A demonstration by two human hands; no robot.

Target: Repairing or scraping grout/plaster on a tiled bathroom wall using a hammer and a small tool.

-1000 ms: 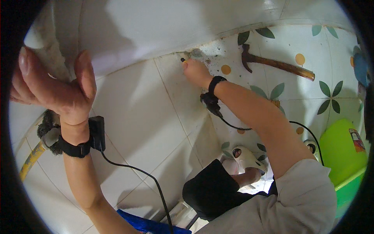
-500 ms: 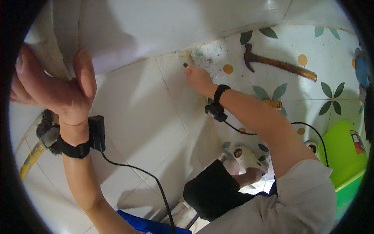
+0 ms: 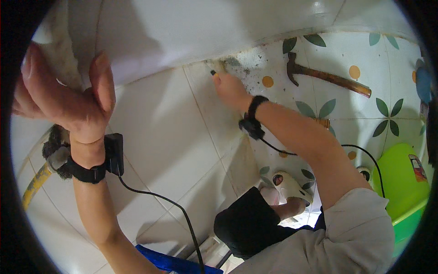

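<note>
1. Upper centre: the right hand (image 3: 232,90) clamps a black-tipped tool (image 3: 213,72), probably for control.
2. Upper left: left hand (image 3: 73,98), thumb and fingers apart, perhaps for balance.
3. Upper right: hammer (image 3: 329,79), seemingly within reach.

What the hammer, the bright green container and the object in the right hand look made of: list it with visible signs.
Hammer: head likely metal, dull brown as if rusted; handle probably wood, brown with a slight sheen at its end.
Green container: likely plastic, smooth and evenly bright.
Object in the right hand: just a small dark end shows, too little to tell.
</note>
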